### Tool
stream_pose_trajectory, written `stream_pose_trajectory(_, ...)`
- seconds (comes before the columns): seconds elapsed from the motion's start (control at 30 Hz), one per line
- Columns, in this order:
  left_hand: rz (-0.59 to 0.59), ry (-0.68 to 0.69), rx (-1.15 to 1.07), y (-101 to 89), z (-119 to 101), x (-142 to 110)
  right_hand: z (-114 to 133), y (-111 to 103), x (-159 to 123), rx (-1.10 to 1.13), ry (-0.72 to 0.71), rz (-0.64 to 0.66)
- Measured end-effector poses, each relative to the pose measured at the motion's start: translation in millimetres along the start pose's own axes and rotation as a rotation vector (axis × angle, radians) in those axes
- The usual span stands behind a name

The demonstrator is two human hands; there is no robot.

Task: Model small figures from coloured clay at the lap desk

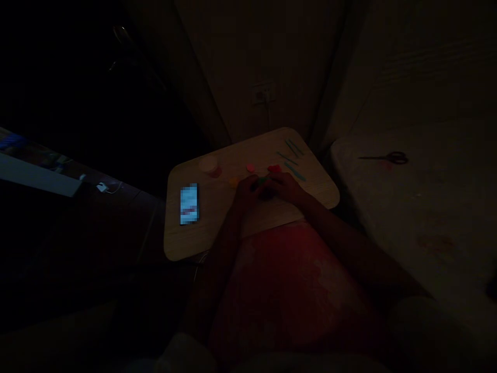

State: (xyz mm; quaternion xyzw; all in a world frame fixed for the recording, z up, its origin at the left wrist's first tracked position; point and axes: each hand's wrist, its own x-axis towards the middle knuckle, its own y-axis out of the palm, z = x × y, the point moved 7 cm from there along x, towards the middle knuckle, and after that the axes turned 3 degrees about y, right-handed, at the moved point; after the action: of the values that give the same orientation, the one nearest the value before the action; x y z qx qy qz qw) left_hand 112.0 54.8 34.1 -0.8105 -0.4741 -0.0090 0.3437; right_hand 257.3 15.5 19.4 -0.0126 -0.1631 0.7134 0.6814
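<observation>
Gripping a small green lump (263,180) between them, the left hand (245,190) and the right hand (285,185) are curling their fingers inward over the near half of a light wooden table (217,207). In this dim light the lump is looking like modelling clay, though its exact shape is hiding among the fingers. Just beyond the right hand, a red lump (274,169) is resting; a pink disc (250,168) is lying farther left, and a yellow-orange lump (233,182) is sitting just beside the left hand. Thin teal sticks (294,148) and a wider teal strip (295,171) are lying toward the table's right side. A round tub (208,165) is standing at the far left, and a lit smartphone (189,204) is lying nearer. Well apart, black-handled scissors (394,157) are resting on a pale surface (388,207) to the right.
</observation>
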Motion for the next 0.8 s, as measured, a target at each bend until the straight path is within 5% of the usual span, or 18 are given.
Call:
stream_pose_trajectory(0.53,0.054,0.070,-0.029,5.1,-4,-1,6,-8,1,-0.089,-0.066,-0.073)
stream_pose_trajectory(0.8,0.006,0.064,-0.011,-0.6,-2,0,-5,0,0,0.096,0.063,-0.014)
